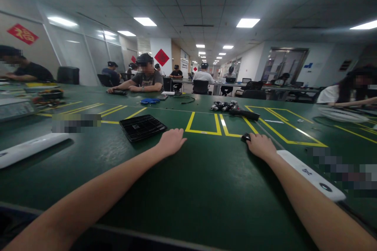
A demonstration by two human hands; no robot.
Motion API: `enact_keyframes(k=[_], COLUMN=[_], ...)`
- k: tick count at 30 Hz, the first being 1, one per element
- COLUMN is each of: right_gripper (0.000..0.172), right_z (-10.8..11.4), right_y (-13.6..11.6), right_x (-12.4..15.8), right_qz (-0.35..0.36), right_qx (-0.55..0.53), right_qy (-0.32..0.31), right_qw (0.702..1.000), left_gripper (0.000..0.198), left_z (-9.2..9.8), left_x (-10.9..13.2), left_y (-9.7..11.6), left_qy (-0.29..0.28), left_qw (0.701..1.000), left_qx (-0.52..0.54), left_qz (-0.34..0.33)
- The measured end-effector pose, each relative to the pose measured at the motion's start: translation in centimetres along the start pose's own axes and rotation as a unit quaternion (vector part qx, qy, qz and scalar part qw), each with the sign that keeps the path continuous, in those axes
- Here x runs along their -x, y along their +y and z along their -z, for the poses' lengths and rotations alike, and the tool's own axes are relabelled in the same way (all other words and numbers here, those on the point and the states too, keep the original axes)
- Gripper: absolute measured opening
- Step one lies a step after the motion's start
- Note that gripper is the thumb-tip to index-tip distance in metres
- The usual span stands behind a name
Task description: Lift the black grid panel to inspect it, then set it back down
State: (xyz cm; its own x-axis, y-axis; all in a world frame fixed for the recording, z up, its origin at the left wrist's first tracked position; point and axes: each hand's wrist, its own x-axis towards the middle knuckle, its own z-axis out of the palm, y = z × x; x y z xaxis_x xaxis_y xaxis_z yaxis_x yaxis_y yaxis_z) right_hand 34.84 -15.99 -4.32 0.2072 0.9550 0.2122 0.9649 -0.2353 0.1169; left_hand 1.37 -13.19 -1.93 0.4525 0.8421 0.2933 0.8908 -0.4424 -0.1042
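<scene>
My left hand rests on the green table, just right of a black ribbed tray; its fingers point forward, lie together loosely and hold nothing that shows. My right hand is further right, with its fingers curled over a small black object near the yellow tape. Only the left end of that object shows past the fingers. Beside my right wrist lies a long white device with a round dark spot, partly behind the forearm.
Another white device lies at the left. Further back are a bundle of black cables, a black cylindrical item and blue cable. A person leans on the far edge; others sit at both sides.
</scene>
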Motion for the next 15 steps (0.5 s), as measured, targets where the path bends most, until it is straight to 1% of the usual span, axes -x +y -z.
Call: enact_keyframes(k=[2, 4, 6, 7, 9, 10, 11, 12, 13, 14, 15], right_gripper=[0.034, 0.034, 0.034, 0.034, 0.034, 0.034, 0.033, 0.033, 0.033, 0.033, 0.032], right_z=[-0.1, 0.0, 0.0, 0.1, 0.1, 0.2, 0.2, 0.2, 0.3, 0.3, 0.3], right_y=[0.1, 0.2, 0.3, 0.3, 0.4, 0.4, 0.5, 0.6, 0.7, 0.7, 0.8], right_x=[0.0, 0.0, 0.1, 0.1, 0.1, 0.2, 0.1, 0.1, 0.1, 0.1, 0.1], right_qz=[-0.003, -0.003, -0.002, -0.002, 0.001, 0.003, 0.004, 0.005, 0.005, 0.004, 0.003], right_qx=[-0.001, -0.004, -0.007, -0.006, -0.005, -0.005, -0.007, -0.009, -0.011, -0.013, -0.014], right_qy=[0.005, 0.004, 0.002, 0.001, 0.002, 0.003, 0.002, -0.001, -0.004, -0.006, -0.006], right_qw=[1.000, 1.000, 1.000, 1.000, 1.000, 1.000, 1.000, 1.000, 1.000, 1.000, 1.000], left_gripper=[0.027, 0.021, 0.016, 0.014, 0.010, 0.007, 0.006, 0.006, 0.006, 0.006, 0.009], left_z=[-0.7, -1.2, -1.3, -1.2, -0.5, -0.1, 0.5, 1.1, 1.7, 2.3, 2.8], left_x=[-0.5, -0.7, -0.9, -1.0, -1.5, -1.8, -2.1, -2.4, -2.6, -2.7, -2.6], left_y=[-0.9, -1.2, -1.3, -1.4, -1.9, -2.5, -3.3, -4.3, -5.4, -6.8, -8.2], left_qy=[-0.035, -0.054, -0.047, -0.035, -0.006, 0.011, 0.029, 0.047, 0.064, 0.081, 0.100], left_qw=[0.999, 0.998, 0.997, 0.995, 0.982, 0.961, 0.927, 0.884, 0.842, 0.810, 0.788], left_qx=[0.006, 0.029, 0.064, 0.091, 0.186, 0.262, 0.346, 0.421, 0.477, 0.511, 0.526], left_qz=[0.014, -0.002, -0.012, -0.005, 0.041, 0.086, 0.142, 0.196, 0.242, 0.277, 0.303])
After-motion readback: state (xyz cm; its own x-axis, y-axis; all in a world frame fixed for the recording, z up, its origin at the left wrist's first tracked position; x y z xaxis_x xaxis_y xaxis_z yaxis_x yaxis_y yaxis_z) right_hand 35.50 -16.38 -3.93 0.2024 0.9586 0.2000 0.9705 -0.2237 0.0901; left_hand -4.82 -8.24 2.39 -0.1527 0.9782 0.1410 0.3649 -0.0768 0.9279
